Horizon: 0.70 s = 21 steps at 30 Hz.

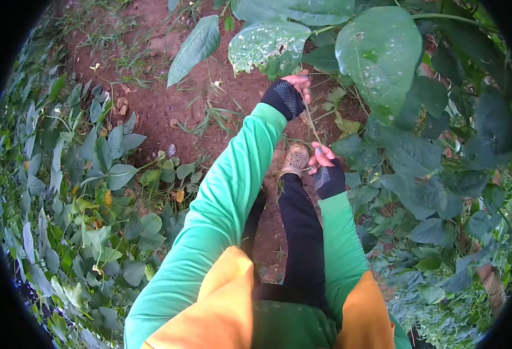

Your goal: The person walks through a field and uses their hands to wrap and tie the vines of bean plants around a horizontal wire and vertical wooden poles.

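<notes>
My left hand (293,96), in a black fingerless glove, is closed around the upper end of a thin pale stem (310,121), just below a hole-marked leaf (269,47). The stem runs down to my right hand (326,168), also gloved with bare fingertips, which pinches its lower end. My right hand is beside a tan perforated shoe (295,160) as seen from above. A broad spotted leaf (379,61) hangs above and to the right of both hands.
Dense leafy plants (436,168) crowd the right side, close to my right arm. Low vines (110,157) cover the ground on the left. Reddish bare soil (163,75) with grass tufts runs between them. My dark-trousered leg (302,232) stands on this strip.
</notes>
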Each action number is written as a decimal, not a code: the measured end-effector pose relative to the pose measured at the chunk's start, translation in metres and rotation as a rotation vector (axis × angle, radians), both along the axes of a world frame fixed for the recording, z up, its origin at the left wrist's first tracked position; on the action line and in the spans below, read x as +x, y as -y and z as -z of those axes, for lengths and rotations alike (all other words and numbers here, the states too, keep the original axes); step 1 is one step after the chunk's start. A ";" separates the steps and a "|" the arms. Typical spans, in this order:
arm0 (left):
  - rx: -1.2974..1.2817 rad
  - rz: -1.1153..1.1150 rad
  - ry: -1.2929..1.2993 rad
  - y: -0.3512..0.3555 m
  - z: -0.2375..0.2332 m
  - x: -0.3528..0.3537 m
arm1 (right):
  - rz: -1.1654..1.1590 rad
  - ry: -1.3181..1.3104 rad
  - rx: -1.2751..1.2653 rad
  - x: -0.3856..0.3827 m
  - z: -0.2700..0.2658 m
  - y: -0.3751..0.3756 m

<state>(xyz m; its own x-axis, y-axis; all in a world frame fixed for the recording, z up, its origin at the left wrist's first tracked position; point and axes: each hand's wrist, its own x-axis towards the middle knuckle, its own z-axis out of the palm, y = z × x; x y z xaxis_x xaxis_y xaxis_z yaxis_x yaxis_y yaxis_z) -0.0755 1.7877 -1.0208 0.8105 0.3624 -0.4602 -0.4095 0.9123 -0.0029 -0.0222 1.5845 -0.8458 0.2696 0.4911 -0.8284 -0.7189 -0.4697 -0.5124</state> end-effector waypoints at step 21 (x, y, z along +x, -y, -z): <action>0.177 0.382 -0.601 -0.019 -0.100 -0.060 | -0.414 0.275 0.066 0.017 -0.028 -0.019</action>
